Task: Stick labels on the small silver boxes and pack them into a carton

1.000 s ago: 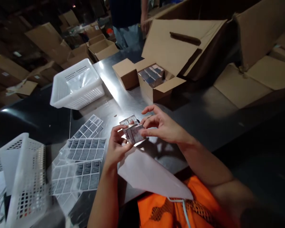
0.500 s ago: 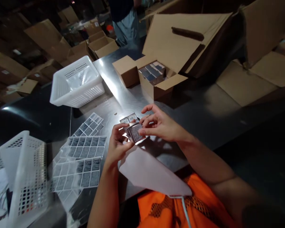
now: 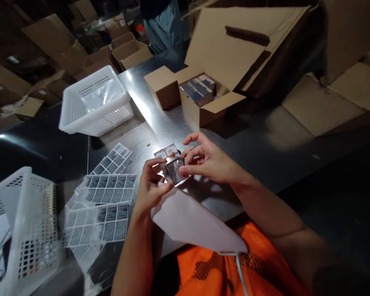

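Note:
Between my hands is a small box [image 3: 176,170] with a dark, printed front face, tilted toward me. My left hand [image 3: 151,181] grips it from the left, thumb low and fingers over the top. From the right, my right hand [image 3: 203,160] has its thumb on the front face and fingers bent at the edge, with the index finger raised. Just behind stand two more small boxes [image 3: 170,150] with barcodes. To the left lie overlapping sticker sheets [image 3: 111,187] with dark rectangular labels, some spaces bare.
A white perforated basket [image 3: 95,119] stands at the back left, another basket [image 3: 40,222] at the near left. An open carton [image 3: 191,111] of small boxes sits behind my hands on the metal table [image 3: 246,144]. Large cardboard flaps rise behind it. A person [image 3: 162,26] stands beyond the table.
The view has shifted slightly. Both hands stay around the small box, nearly still, with my right thumb on its front face.

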A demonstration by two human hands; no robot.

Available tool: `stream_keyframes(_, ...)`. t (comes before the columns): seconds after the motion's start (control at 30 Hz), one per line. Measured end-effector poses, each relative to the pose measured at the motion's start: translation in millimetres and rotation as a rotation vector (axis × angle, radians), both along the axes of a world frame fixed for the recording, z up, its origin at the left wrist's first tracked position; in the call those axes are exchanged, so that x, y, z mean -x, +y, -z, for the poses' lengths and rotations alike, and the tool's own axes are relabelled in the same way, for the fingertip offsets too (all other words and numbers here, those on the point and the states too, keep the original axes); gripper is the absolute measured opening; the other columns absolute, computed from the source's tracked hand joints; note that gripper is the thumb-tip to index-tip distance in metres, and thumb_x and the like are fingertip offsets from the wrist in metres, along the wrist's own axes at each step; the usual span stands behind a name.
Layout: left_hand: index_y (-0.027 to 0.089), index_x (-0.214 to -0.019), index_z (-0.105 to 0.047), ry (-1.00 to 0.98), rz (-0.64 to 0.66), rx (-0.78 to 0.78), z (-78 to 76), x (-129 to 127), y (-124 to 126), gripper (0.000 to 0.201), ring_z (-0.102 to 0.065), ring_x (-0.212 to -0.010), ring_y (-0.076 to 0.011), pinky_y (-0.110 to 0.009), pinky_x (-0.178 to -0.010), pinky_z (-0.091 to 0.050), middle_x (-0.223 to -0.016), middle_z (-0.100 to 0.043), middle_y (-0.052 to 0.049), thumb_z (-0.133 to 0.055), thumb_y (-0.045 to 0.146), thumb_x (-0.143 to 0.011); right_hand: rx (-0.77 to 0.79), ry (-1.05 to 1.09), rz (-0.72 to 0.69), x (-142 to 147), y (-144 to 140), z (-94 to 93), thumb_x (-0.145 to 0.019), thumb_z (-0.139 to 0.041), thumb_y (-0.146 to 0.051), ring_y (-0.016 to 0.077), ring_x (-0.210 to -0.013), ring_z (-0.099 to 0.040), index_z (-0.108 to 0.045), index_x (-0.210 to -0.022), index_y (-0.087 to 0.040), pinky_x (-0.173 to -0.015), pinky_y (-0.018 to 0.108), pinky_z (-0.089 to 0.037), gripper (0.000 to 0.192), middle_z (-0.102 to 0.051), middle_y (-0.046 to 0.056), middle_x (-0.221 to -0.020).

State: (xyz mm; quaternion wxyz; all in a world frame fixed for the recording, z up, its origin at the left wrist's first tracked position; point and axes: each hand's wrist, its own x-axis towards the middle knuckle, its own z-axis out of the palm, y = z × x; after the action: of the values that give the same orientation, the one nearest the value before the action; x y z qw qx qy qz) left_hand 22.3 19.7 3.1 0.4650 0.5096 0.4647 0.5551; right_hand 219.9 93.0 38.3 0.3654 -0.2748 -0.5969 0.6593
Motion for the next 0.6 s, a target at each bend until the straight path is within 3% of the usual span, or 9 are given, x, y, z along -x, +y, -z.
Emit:
stream_keyframes(0.17, 0.028, -0.108, -0.055, -0.024, -0.004, 0.000, -3.2, -3.1, -1.3, 0.053, -0.074, -0.094, -0.0196, -0.018, -0.056, -0.052, -0.128, -0.071, -0.008, -0.088, 0.020, -0.067, -0.030, -0.111, 0.134, 2.3, -2.1, 0.0, -0.062, -0.092, -0.028, 0.0196, -0.081, -0.070, -0.048, -0.109, -0.025, -0.072, 0.030, -0.057, 0.064, -0.052, -0.011, -0.057)
stream_keyframes(0.23, 0.028, -0.109, -0.055, -0.039, -0.005, -0.005, -3.7, -2.8, -1.4, 0.055, -0.074, -0.096, -0.0204, -0.020, -0.061, -0.055, -0.127, -0.072, -0.008, -0.089, 0.022, -0.066, 0.040, -0.099, 0.132, 4.2, 0.3, 0.7, -0.058, -0.094, -0.026, 0.0161, -0.075, -0.069, -0.049, -0.111, -0.024, -0.069, 0.027, -0.057, 0.070, -0.058, -0.010, -0.065)
stream_keyframes(0.37, 0.029, -0.113, -0.058, -0.020, 0.013, -0.049, -1.2, 3.5, 0.4, 0.063, -0.074, -0.095, -0.0201, -0.020, -0.061, -0.054, -0.127, -0.072, -0.007, -0.094, 0.027, -0.061, 0.334, 0.063, -0.103, 8.7, 9.3, 2.1, -0.059, -0.092, -0.022, 0.0123, -0.075, -0.070, -0.049, -0.123, -0.024, -0.064, 0.024, -0.058, 0.077, -0.070, 0.001, -0.104)
stream_keyframes(0.47, 0.027, -0.110, -0.063, -0.029, 0.037, -0.068, -0.7, 8.9, 1.3, 0.065, -0.073, -0.090, -0.0201, -0.018, -0.049, -0.046, -0.137, -0.066, -0.011, -0.094, 0.046, -0.056, 0.427, 0.131, -0.203, 11.0, 14.5, 5.1, -0.059, -0.091, -0.019, 0.0113, -0.068, -0.069, -0.047, -0.127, -0.022, -0.058, 0.020, -0.055, 0.081, -0.073, 0.001, -0.096)
stream_keyframes(0.6, 0.020, -0.087, -0.067, -0.035, -0.057, -0.046, -8.3, 7.3, -0.3, 0.039, -0.072, -0.104, -0.0265, -0.023, -0.056, -0.051, -0.142, -0.062, -0.013, -0.082, 0.053, -0.072, 0.458, 0.125, -0.286, 15.7, 16.4, 13.2, -0.059, -0.090, -0.014, 0.0123, -0.069, -0.072, -0.044, -0.131, -0.020, -0.063, 0.021, -0.057, 0.086, -0.075, 0.001, -0.089)
